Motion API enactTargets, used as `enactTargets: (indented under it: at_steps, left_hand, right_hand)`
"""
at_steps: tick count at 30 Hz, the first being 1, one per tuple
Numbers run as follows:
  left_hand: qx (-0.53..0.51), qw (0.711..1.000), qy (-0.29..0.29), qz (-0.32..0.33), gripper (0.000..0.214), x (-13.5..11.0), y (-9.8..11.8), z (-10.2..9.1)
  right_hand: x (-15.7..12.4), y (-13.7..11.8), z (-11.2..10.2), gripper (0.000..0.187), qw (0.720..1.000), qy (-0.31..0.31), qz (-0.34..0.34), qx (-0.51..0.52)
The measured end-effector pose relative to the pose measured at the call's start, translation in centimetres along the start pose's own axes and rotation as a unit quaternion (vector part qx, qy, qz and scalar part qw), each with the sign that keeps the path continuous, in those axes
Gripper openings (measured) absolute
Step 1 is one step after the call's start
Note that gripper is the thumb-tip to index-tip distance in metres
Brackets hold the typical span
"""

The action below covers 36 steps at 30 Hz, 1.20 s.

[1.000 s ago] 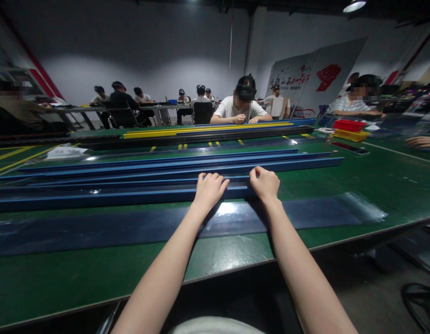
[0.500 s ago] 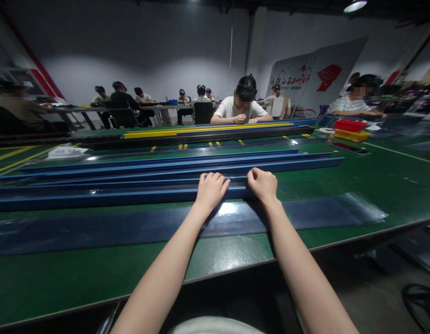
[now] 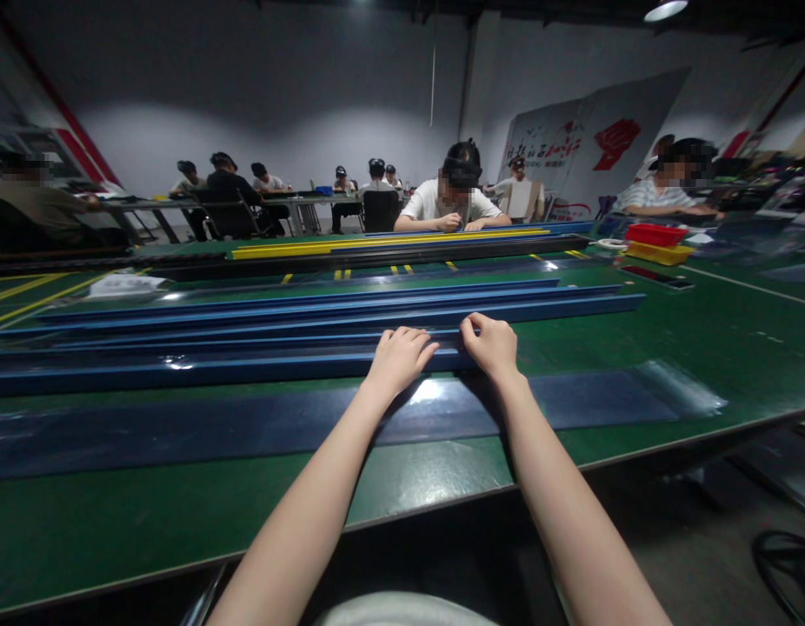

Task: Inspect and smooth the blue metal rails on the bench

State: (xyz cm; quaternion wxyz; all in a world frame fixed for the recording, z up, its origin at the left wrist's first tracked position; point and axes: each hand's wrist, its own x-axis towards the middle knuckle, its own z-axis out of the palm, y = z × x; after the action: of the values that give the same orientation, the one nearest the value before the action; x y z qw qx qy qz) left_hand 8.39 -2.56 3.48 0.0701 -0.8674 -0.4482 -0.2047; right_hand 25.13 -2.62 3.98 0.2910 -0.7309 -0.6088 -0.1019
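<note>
A long blue channel-shaped strip (image 3: 181,374) lies across the green table (image 3: 442,474), its right end between my hands. My left hand (image 3: 401,362) rests over the strip near that end, fingers curled over its far side and the thumb pointing right. At the strip's right end, my right hand (image 3: 492,349) is closed, with thumb and forefinger pinched together at the strip. The fingertips' exact hold is partly hidden. Nearer to me, under my forearms, lies a flat, shiny dark-blue strip (image 3: 246,426) with a clear film at its right end.
More blue strips (image 3: 572,306) lie just beyond my hands. Farther back are yellow strips (image 3: 376,243) and black strips (image 3: 468,252). On the right are a red tray (image 3: 655,236), a yellow tray (image 3: 660,254) and a phone (image 3: 656,277). A co-worker (image 3: 451,196) sits opposite.
My left hand has slid slightly right along the blue strip, toward my right hand. The right hand has shifted a touch left.
</note>
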Motion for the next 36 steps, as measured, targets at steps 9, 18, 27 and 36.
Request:
enactTargets:
  at_steps: [9,18,27,36]
  left_hand:
    - [0.040,0.997,0.015,-0.069,0.039,0.07,-0.19,-0.62]
    - [0.028,0.997,0.041,-0.058,0.036,-0.01,-0.19,-0.36]
    - [-0.005,0.999,0.025,0.030,0.032,0.01,0.21,0.13]
    - [-0.002,1.000,-0.001,0.003,0.034,0.00,0.23,0.03]
  right_hand:
    - [0.11,0.05,-0.13,0.033,0.997,0.007,0.072,-0.026]
    - [0.06,0.03,-0.01,0.034,0.997,-0.005,0.059,-0.046]
    - [-0.22,-0.36,0.15,0.032,0.998,-0.019,-0.046,-0.028]
    - [-0.18,-0.23,0.15,0.031,1.000,-0.004,-0.023,-0.020]
